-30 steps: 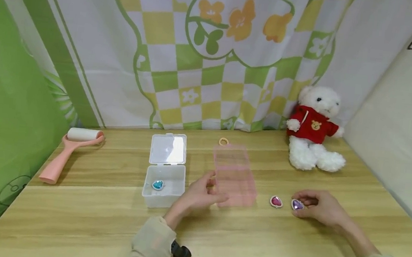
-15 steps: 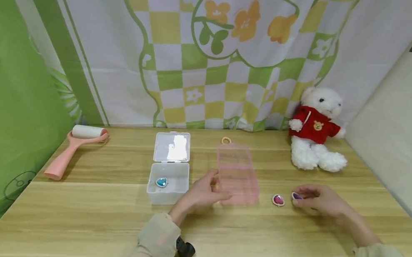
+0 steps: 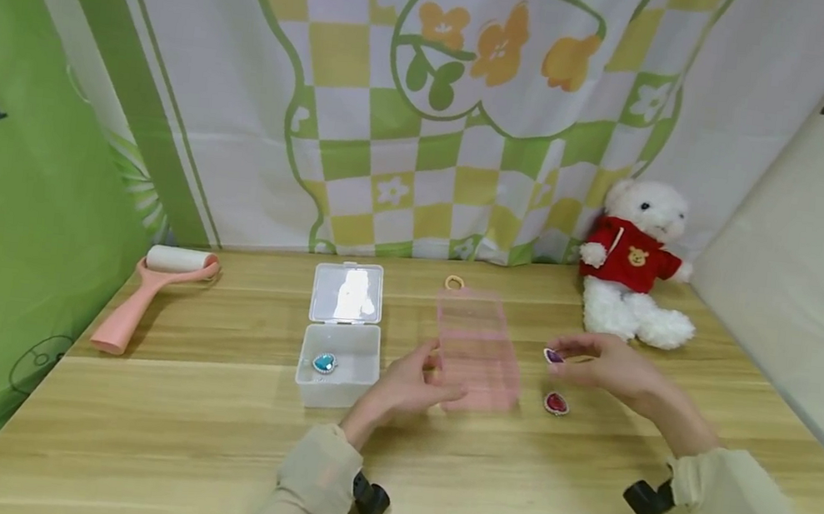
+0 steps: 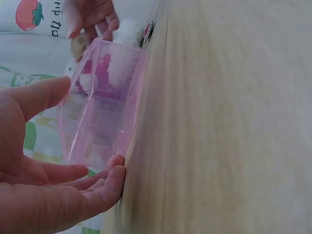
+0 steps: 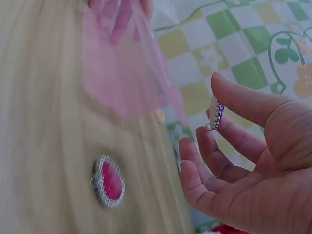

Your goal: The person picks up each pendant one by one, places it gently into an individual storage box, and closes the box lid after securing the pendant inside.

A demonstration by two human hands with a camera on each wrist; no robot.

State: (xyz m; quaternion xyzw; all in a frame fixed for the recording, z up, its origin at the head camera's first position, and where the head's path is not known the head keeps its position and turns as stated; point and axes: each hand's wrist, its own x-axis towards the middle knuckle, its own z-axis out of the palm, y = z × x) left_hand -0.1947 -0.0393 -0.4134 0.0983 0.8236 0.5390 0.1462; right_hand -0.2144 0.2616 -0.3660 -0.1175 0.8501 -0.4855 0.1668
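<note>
My right hand pinches a purple gem with a beaded silver rim between thumb and fingertips, raised off the table beside the pink box. In the right wrist view the gem shows edge-on. My left hand holds the near left corner of the translucent pink compartment box, thumb at the front edge and fingers at the side. A red-pink gem with a silver rim lies on the table right of that box. A blue heart-shaped gem lies in the clear box.
The clear box's lid stands open toward the back. A pink lint roller lies at the left. A white plush bear in a red top sits at the back right. A small tan ring is behind the pink box.
My right hand has lifted the purple gem from the table and carried it left and back, toward the pink box. My left hand stays at the box; the view shifts slightly.
</note>
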